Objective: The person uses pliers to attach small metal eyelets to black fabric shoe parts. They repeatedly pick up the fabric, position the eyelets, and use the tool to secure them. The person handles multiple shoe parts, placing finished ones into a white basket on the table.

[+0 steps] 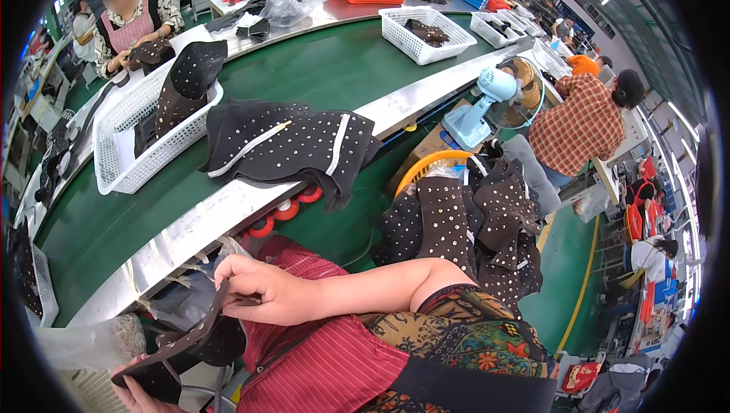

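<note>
A dark brown studded piece of material (194, 341) is folded between my two hands at the lower left. My right hand (262, 291) pinches its upper edge between thumb and fingers. At the bottom left, my left hand (141, 396) grips the lower end, and the rest of that hand is cut off by the frame. Below the fold, part of the piece hangs out of sight. Larger dark studded panels with white strips (296, 143) drape over the near edge of the green conveyor, beyond my hands.
A white basket (110, 162) holding studded pieces stands on the green conveyor (304, 71). To the right, a yellow basket (433, 160) is heaped with studded pieces, near a blue fan (494, 90). Co-workers sit across the belt and at the right. A plastic bag (91, 343) lies at the lower left.
</note>
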A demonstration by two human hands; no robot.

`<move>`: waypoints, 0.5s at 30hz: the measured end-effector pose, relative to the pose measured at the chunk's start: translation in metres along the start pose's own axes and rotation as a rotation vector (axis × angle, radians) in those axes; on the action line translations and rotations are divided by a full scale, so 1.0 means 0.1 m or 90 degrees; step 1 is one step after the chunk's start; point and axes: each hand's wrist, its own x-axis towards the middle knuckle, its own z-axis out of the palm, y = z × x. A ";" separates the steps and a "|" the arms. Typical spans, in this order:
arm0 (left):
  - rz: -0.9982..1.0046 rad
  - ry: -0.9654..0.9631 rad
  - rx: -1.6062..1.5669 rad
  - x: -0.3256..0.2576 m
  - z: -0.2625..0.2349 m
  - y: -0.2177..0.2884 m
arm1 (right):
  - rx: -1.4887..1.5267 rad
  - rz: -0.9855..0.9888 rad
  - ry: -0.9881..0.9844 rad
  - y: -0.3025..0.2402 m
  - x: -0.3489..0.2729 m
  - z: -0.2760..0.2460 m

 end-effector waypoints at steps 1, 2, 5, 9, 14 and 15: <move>-0.005 -0.011 0.007 0.01 -0.02 0.00 | 0.008 0.002 -0.004 0.08 0.00 0.03; -0.014 -0.029 0.011 0.04 -0.03 0.01 | 0.014 0.004 -0.007 0.14 0.00 0.05; -0.060 -0.115 -0.033 0.07 0.05 -0.03 | 0.015 0.060 -0.036 0.19 0.01 0.06; -0.143 -0.126 -0.103 0.08 0.12 -0.19 | 0.033 0.034 -0.024 0.22 0.01 0.06; -0.200 -0.153 -0.137 0.14 0.18 -0.29 | 0.015 0.046 0.027 -0.01 -0.06 -0.21; -0.213 -0.126 -0.128 0.20 0.12 -0.30 | 0.006 0.037 0.044 -0.05 -0.06 -0.27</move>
